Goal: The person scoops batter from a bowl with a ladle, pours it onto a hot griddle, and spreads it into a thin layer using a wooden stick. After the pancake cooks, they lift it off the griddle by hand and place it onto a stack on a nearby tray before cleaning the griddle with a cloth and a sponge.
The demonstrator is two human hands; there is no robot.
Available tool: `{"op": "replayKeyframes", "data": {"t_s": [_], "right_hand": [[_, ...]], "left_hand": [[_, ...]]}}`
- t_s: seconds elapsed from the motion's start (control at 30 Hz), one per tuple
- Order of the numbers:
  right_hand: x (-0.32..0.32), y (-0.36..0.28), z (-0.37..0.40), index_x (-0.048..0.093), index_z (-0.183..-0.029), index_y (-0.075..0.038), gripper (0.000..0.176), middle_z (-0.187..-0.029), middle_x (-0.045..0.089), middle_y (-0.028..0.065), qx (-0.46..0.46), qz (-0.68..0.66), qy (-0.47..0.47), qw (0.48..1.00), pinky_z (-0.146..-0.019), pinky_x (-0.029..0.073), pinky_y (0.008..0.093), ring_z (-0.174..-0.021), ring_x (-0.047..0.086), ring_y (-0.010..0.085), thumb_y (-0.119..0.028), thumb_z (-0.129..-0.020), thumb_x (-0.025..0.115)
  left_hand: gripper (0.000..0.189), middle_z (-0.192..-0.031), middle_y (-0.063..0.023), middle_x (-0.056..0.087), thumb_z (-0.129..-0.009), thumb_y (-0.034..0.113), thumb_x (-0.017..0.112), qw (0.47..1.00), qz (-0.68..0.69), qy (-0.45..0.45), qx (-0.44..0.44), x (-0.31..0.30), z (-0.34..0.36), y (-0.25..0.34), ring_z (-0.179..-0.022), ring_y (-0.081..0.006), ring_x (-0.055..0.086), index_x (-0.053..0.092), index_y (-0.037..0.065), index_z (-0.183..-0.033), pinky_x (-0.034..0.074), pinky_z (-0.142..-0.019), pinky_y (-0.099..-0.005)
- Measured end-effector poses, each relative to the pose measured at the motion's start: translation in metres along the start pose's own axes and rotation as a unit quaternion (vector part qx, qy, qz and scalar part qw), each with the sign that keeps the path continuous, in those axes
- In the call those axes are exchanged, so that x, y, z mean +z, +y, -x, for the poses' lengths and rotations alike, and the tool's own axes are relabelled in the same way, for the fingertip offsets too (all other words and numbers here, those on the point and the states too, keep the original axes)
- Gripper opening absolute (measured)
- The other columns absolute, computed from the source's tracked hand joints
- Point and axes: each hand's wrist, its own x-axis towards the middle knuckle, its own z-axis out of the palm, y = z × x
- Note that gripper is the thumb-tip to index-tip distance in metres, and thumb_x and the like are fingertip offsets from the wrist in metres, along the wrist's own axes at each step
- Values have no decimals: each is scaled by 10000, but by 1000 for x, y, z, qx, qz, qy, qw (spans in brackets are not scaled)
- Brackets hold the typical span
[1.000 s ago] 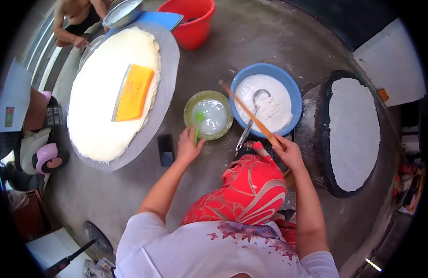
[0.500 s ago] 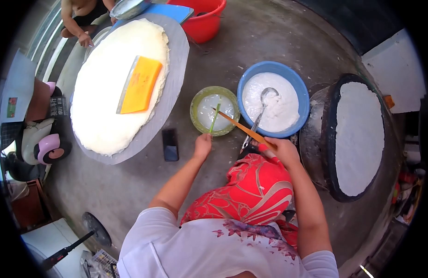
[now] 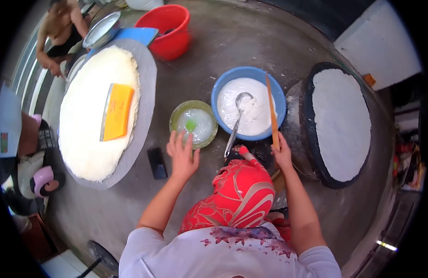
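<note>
My left hand (image 3: pixel 182 157) is open, fingers spread, at the near rim of an olive-green bowl (image 3: pixel 176 113) of cloudy liquid. A green scraper (image 3: pixel 190 125) lies in that bowl, its handle partly hidden by my fingers. In my right hand (image 3: pixel 282 155) is a long, thin wooden spatula (image 3: pixel 272 111), upright along the right side of a blue basin (image 3: pixel 280 95). White batter (image 3: pixel 232 99) fills the basin, and a metal ladle (image 3: pixel 237 123) rests in it. Right of my right hand, a round black griddle (image 3: pixel 311 104) carries a pale spread layer (image 3: pixel 341 125).
At left, a stack of pale flatbreads (image 3: pixel 89 120) lies on a grey round board (image 3: pixel 147 88), with an orange-handled scraper (image 3: pixel 117 111) on top. A phone (image 3: pixel 157 163) lies on the floor. A red tub (image 3: pixel 170 46) and another person (image 3: pixel 61 28) are farther off.
My left hand has let go of the green scraper, which now lies in the bowl. My right hand has swung the wooden spatula from the bowl to the basin's right side. The view has shifted.
</note>
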Motion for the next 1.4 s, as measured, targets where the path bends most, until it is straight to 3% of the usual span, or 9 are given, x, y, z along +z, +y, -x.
{"op": "replayKeyframes", "data": {"t_s": [0.07,0.2,0.27,0.37,0.57,0.63,1.17,1.3,1.4], "right_hand": [[2,28,-7,233,-1367,-118,724,-1076,526,66,-24,-64,-1,998,-586,444,207,-691,525,101,92,-748,545],[10,41,10,196,-1378,-147,807,-1136,506,98,38,57,-60,996,-717,489,283,-881,562,151,63,-705,590],[10,61,21,302,-1340,-146,742,-1112,513,92,15,60,-57,996,-713,491,274,-783,571,155,70,-700,610],[0,76,47,487,-1196,-100,486,-954,598,83,-11,225,-65,972,-723,482,283,-794,594,170,-51,-730,615],[-18,89,102,559,-1116,-91,367,-904,635,123,67,261,-107,957,-758,473,309,-838,615,221,-181,-761,585],[-21,91,113,565,-1110,-92,363,-921,633,134,82,258,-105,957,-767,470,313,-850,614,233,-205,-765,579],[-31,96,146,601,-1062,-104,323,-993,608,150,62,174,-80,980,-816,454,345,-910,587,291,-217,-762,556],[-42,88,151,602,-1056,-99,308,-978,614,150,55,161,-67,983,-805,458,335,-899,593,281,-209,-771,561],[-50,71,150,605,-1046,-99,291,-963,622,136,40,125,-49,990,-777,467,329,-891,601,262,-199,-773,578]], "left_hand": [[544,-1288,-178,345,-727,206,585,995,-80,52,36,-48,-15,12,-1232,-406,231,418,48,-1221,182,-943,-546],[642,-1383,-213,198,-786,281,557,962,-228,119,-93,-104,-29,-7,-1285,-424,128,290,48,-1322,107,-993,-565],[702,-1389,-215,185,-811,368,527,933,-305,128,-139,-110,-28,-41,-1293,-397,132,212,60,-1358,146,-997,-532],[719,-1353,-251,250,-805,430,515,903,-328,-24,-275,-113,-24,-81,-1270,-403,196,236,45,-1345,193,-973,-559],[665,-1216,-236,438,-792,469,514,939,-250,20,-236,-126,-27,-98,-1109,-388,430,372,33,-1275,356,-894,-484],[655,-1142,-202,505,-759,509,535,928,-235,18,-289,-132,-35,-97,-1050,-376,479,457,41,-1212,401,-851,-457],[716,-988,-215,579,-686,635,546,927,-201,-50,-313,-151,-50,-115,-969,-388,529,543,40,-1084,430,-800,-482],[295,-724,-223,604,-668,252,614,943,-292,-29,-154,-167,-59,-116,-686,-367,601,600,-39,-709,483,-637,-415],[179,-681,-210,583,-703,166,533,930,-328,91,-138,-193,-74,-122,-656,-380,576,536,-12,-680,460,-609,-451]]}}
